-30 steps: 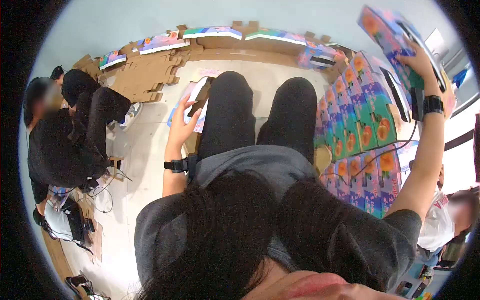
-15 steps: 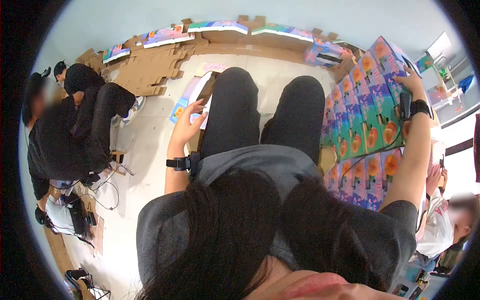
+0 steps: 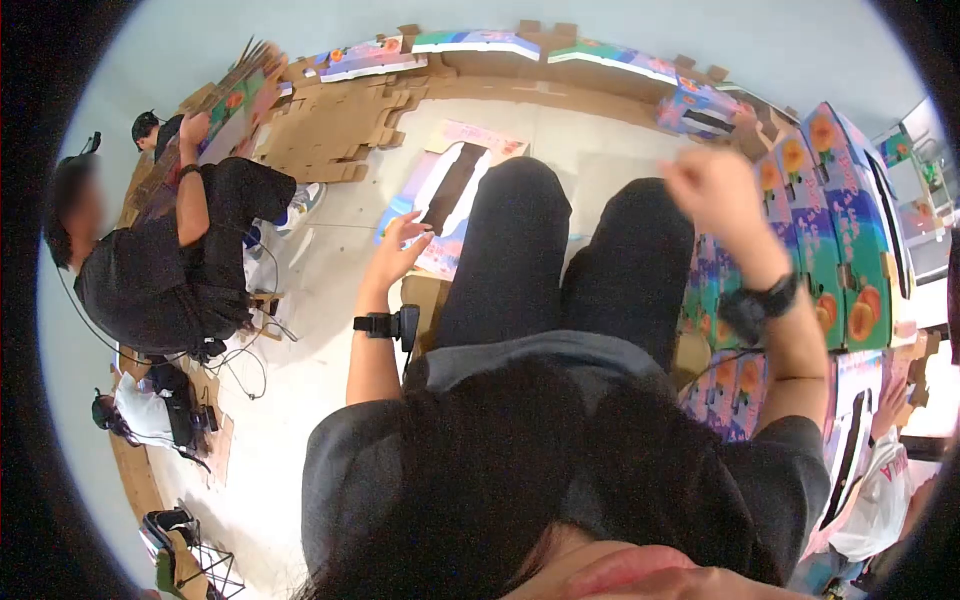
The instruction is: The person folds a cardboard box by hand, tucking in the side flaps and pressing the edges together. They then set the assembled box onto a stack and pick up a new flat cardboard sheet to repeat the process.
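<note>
My left hand (image 3: 399,252) is open beside my left knee, its fingers apart and holding nothing. Its fingertips overlap the edge of a printed fruit carton (image 3: 462,165), which lies on the floor with a dark slot in its white top. Over my right knee, my right hand (image 3: 722,195) is blurred by motion, and its fingers do not show clearly. Right behind that hand stands a row of printed fruit boxes (image 3: 830,235), purple, pink and green with peaches on them. More such boxes (image 3: 725,395) sit in a lower row beside my right hip.
On the left, a seated person (image 3: 150,270) holds up printed cardboard (image 3: 235,100). Flat brown cardboard (image 3: 320,125) covers the floor ahead, and printed cartons (image 3: 475,42) line the wall. Cables (image 3: 255,375) trail at left. Another person's hand (image 3: 890,400) is beside a box at right.
My right hand has left the top of the box row and swung left over my knee. More of the floor carton shows. The person at left has raised printed cardboard.
</note>
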Tool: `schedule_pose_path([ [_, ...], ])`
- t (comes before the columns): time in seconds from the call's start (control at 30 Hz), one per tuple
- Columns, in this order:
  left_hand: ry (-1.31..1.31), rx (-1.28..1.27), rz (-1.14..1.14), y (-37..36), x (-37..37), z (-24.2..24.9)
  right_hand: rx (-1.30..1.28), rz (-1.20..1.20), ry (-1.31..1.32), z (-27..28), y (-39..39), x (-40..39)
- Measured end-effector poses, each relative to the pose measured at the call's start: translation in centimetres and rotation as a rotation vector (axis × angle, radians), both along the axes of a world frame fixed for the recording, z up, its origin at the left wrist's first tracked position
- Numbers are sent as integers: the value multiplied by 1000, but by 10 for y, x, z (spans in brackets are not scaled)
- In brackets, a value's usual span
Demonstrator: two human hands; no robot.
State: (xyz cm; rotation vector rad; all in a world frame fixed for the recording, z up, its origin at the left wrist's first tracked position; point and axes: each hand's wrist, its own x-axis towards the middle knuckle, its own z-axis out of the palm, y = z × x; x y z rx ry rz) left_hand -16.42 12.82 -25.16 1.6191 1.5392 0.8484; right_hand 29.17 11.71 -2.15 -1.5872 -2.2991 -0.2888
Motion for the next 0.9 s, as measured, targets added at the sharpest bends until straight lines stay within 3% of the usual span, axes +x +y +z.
schedule_pose_path([
  [0.13,70,-269,-156,45,3,-20,-72,323,153,-64,9,-54],
  [0.17,-28,-297,-249,66,-10,-56,-99,342,192,-74,12,-62],
  [0.27,321,-409,-431,92,-12,-63,-173,349,305,-95,17,-73],
  [0.3,487,-374,-571,96,-11,-47,-210,331,348,-100,17,-72],
  [0.33,563,-513,-583,105,-12,-29,-259,297,368,-105,17,-70],
  [0.4,715,-544,-509,136,-14,-26,-361,225,407,-111,16,-63],
  [0.5,639,-458,-468,165,-15,-34,-417,200,409,-108,15,-60],
  [0.6,401,-345,-407,189,-23,-137,-425,208,386,-114,18,-62],
  [0.63,338,-351,-381,183,-14,-145,-423,218,373,-117,20,-62],
  [0.7,538,-268,-360,166,16,-155,-415,220,373,-120,21,-63],
  [0.77,717,-231,-295,148,34,-196,-415,227,354,-121,20,-64],
  [0.83,703,-246,-163,137,40,-232,-441,234,300,-120,20,-65],
  [0.9,685,-249,-94,139,49,-228,-411,244,299,-122,21,-65],
])
